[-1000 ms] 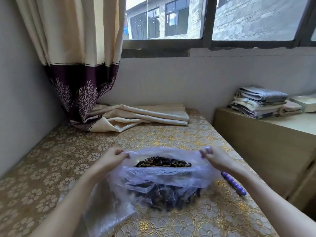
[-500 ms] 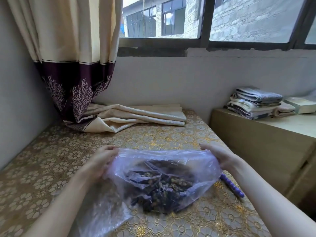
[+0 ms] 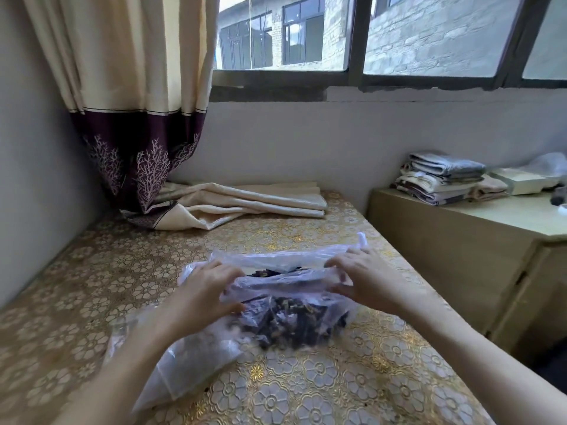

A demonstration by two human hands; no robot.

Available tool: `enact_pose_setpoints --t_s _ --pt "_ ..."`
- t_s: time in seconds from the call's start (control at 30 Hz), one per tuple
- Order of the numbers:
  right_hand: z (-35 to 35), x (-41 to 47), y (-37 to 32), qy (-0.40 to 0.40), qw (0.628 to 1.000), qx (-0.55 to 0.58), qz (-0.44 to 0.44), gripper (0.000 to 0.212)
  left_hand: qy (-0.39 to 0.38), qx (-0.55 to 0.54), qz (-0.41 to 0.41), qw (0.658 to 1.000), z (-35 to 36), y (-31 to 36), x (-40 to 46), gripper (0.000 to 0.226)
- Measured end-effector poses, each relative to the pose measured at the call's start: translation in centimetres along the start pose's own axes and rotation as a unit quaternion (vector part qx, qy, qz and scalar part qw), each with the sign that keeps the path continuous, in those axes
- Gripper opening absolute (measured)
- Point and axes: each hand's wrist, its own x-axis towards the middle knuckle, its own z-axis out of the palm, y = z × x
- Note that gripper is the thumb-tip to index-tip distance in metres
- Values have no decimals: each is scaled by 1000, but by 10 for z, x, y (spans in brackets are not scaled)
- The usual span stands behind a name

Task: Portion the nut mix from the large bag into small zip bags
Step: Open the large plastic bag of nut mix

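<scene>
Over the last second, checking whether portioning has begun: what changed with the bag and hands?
Both hands came inward along the large bag: the left hand and right hand now grip the near rim, folding it down over the nut mix, narrowing the mouth. The purple item beside the bag is no longer visible. The bag stayed on the table; nothing scooped.

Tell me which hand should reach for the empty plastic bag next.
Left. The left hand is nearest the empty plastic bag, which lies under that forearm. The right hand grips the big bag's far side.
</scene>
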Motion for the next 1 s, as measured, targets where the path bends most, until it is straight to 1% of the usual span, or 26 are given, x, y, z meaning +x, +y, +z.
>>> enact_pose_setpoints --t_s 0.03,0.07,0.1,0.17,0.23,0.3,0.37,0.4,0.43,0.47,0.5,0.53,0.57,0.6,0.63,0.67,0.7,0.73,0.77,0.8,0.83,0.87,0.9,0.93,0.97,1.0 --pt "1 -6 -1 80 995 -47 -25 25 29 13 27 999 0 1 -6 29" --pt "4 -13 0 158 984 -69 -48 13 70 30 52 996 0 1 -12 28" --pt "7 -21 1 227 967 -87 -76 13 118 57 81 988 2 1 -18 32" --pt "15 -36 5 284 946 -120 -99 16 216 137 128 958 7 -3 -28 29" --pt "22 -47 7 301 942 -127 -80 22 259 191 130 938 10 -6 -35 22" --pt "29 -54 7 269 955 -117 -51 30 258 220 107 935 12 -10 -39 24" --pt "37 -60 4 188 978 -90 -25 27 219 217 97 946 15 -10 -45 22" --pt "40 -62 3 131 988 -76 6 26 187 203 99 956 16 -11 -50 16" --pt "41 -63 3 65 996 -42 47 31 156 191 102 964 18 -14 -55 13" --pt "42 -64 4 0 995 38 91 42 127 184 96 970 18 -15 -60 23" --pt "42 -63 3 -26 983 133 121 52 114 180 96 972 19 -16 -64 37" --pt "41 -62 2 -3 963 225 145 58 115 176 86 974 18 -15 -67 45" --pt "39 -58 2 55 944 275 175 59 134 171 77 973 17 -14 -69 48" --pt "38 -53 3 120 934 267 204 56 153 171 54 972 15 -11 -69 49" --pt "36 -48 2 153 928 244 235 54 190 174 23 966 17 -8 -67 46" --pt "35 -42 1 152 926 226 261 53 216 168 -28 961 16 -3 -63 39" --pt "33 -37 -3 123 929 211 279 54 222 146 -91 960 17 2 -58 33" --pt "33 -32 -6 78 933 201 288 56 202 104 -164 960 18 7 -53 33" --pt "32 -29 -11 34 933 208 291 56 166 68 -230 956 21 10 -47 39" --pt "33 -26 -15 2 926 228 300 52 129 48 -275 952 23 12 -43 49" --pt "34 -23 -19 -15 917 250 310 49 95 33 -306 947 26 14 -38 63" --pt "34 -21 -25 -24 908 262 327 52 69 20 -326 942 30 14 -33 76" --pt "35 -19 -28 -34 901 265 341 57 51 10 -339 939 33 15 -28 85" --pt "36 -17 -29 -46 895 272 351 58 44 4 -344 938 35 16 -23 87" --pt "38 -14 -28 -48 887 287 357 52 50 -4 -342 938 38 17 -19 81" --pt "39 -12 -27 -43 873 315 371 45 70 -18 -333 940 40 19 -15 69"
